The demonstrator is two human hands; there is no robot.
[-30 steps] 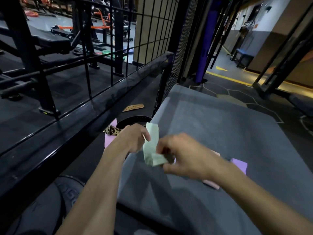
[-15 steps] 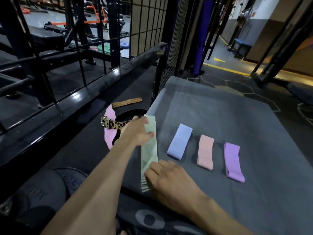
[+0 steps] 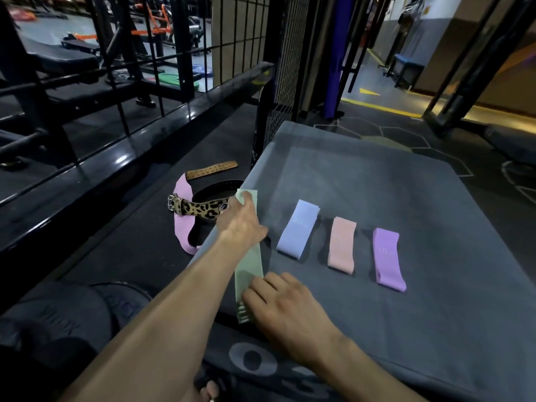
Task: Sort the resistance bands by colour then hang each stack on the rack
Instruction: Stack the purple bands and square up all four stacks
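A pale green band (image 3: 249,265) lies flat and stretched long along the counter's (image 3: 377,175) left edge, running from near to far. The left hand (image 3: 242,224) presses its far end with straight fingers; the right hand (image 3: 285,303) presses the near end. Since a second ago it has been unfolded and laid beside the blue band (image 3: 297,229), peach band (image 3: 342,245) and purple band (image 3: 387,258).

A gym, by every sign; black steel rack frames (image 3: 179,53) and wire mesh panels (image 3: 287,68) at the back; padded bench (image 3: 61,55) among orange-framed machines (image 3: 150,30); leopard-print lifting belt (image 3: 200,208) on dark rubber flooring (image 3: 406,134); grey mat (image 3: 377,175) underneath.
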